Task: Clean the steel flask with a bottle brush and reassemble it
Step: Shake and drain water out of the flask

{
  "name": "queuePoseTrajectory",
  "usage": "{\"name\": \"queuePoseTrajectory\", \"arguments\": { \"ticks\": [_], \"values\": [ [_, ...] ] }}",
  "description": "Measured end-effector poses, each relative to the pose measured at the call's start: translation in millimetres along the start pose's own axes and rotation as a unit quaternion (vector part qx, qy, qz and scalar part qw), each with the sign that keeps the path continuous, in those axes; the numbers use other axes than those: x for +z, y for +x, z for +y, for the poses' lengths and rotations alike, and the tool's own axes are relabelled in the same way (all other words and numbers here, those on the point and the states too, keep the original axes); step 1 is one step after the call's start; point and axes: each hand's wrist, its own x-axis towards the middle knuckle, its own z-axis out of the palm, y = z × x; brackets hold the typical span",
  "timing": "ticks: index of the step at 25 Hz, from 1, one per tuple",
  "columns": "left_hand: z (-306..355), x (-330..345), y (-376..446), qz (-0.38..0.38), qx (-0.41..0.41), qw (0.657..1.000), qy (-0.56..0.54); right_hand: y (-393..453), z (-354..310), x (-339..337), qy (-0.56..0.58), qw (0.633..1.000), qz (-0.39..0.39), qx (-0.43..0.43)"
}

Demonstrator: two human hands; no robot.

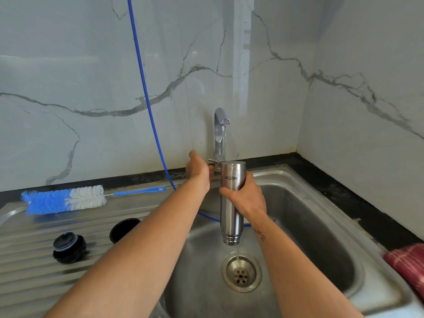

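My right hand (246, 198) grips the steel flask (230, 216) upside down over the sink basin (309, 226), mouth down, and water runs from it toward the drain (241, 273). My left hand (197, 169) reaches to the tap handle (213, 162) at the foot of the faucet (219, 131), fingers around it. A thin stream falls from the spout. On the ribbed drainboard (34, 271) at the left lie the blue and white bottle brush (66, 199), a black stopper (68, 247) and a black cap (122, 228), partly hidden by my left arm.
A blue hose (143, 88) hangs down the marble wall and runs into the basin behind the flask. A red cloth (408, 265) lies on the sink's right rim. Black counter borders the sink at the back and right.
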Motion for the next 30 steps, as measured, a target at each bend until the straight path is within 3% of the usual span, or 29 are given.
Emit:
{"name": "queuePoseTrajectory", "arguments": {
  "ticks": [3, 6, 12, 20, 22, 24, 26, 30],
  "values": [
    [2.5, -9.3, 10.2, -0.022, -0.051, 0.998, -0.032, 1.1, 0.3, 0.1, 0.018, 1.000, -0.001, 0.008],
    [7.9, -14.6, 7.3, -0.090, -0.037, 0.993, -0.063, 1.6, -0.2, 0.2, 0.010, 1.000, -0.003, 0.006],
    [8.4, -16.5, 8.0, -0.145, -0.009, 0.988, -0.060, 2.2, 0.4, 2.8, 0.009, 1.000, -0.012, -0.004],
    [16.2, -12.3, 18.6, -0.268, 0.064, 0.947, 0.167, 6.0, 2.1, 5.7, 0.021, 1.000, -0.017, -0.016],
    [16.7, -17.3, 10.8, -0.256, 0.070, 0.950, 0.166, 6.1, 1.5, 6.2, 0.029, 0.999, -0.017, -0.025],
    [12.2, -27.4, -9.6, -0.178, 0.117, 0.961, 0.178, 1.8, -0.6, 6.2, 0.040, 0.999, -0.009, -0.033],
    [4.4, -48.7, -33.8, -0.117, 0.188, 0.948, 0.228, -6.8, -7.2, 4.3, 0.053, 0.998, 0.002, -0.038],
    [-24.0, -104.5, -82.8, -0.176, 0.203, 0.892, 0.363, -36.3, -24.7, 4.9, 0.093, 0.994, 0.020, -0.057]
  ]
}}
